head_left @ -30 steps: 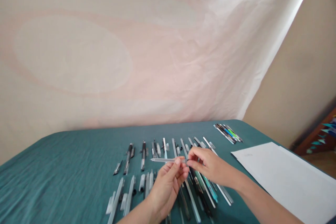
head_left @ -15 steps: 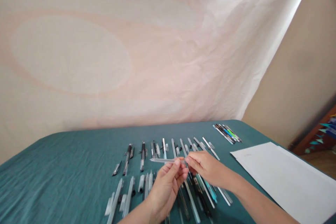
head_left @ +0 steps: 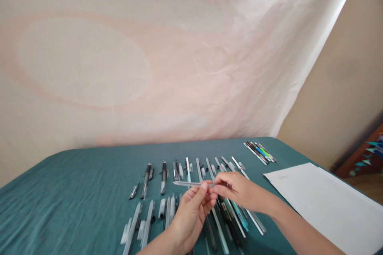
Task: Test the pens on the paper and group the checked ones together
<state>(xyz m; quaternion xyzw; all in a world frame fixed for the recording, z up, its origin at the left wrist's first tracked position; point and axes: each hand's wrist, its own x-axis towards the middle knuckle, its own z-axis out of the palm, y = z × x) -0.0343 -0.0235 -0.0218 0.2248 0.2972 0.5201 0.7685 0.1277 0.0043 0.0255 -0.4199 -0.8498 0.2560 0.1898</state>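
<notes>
A clear, whitish pen (head_left: 188, 183) lies nearly level above the table, its pointed end to the left. My left hand (head_left: 193, 213) pinches it between thumb and fingers near its right part. At the pen's right end, my right hand (head_left: 236, 191) has its thumb and fingertips closed together; the exact contact is partly hidden. Below and behind both hands, pens and loose caps lie in two rows, among them a black pen (head_left: 163, 177), a grey clear pen (head_left: 147, 223) and a teal pen (head_left: 241, 216). My hands cover part of these rows.
A dark green cloth (head_left: 74, 191) covers the table. White paper sheets (head_left: 326, 203) lie at the right. A bundle of pens (head_left: 260, 152), with blue and green ones, rests at the back right. A pale pink curtain (head_left: 167, 67) hangs behind the table.
My right hand's fingers have shifted and arched slightly at the pen's right end. The pen stays in my left hand, and the whole view has moved a little.
</notes>
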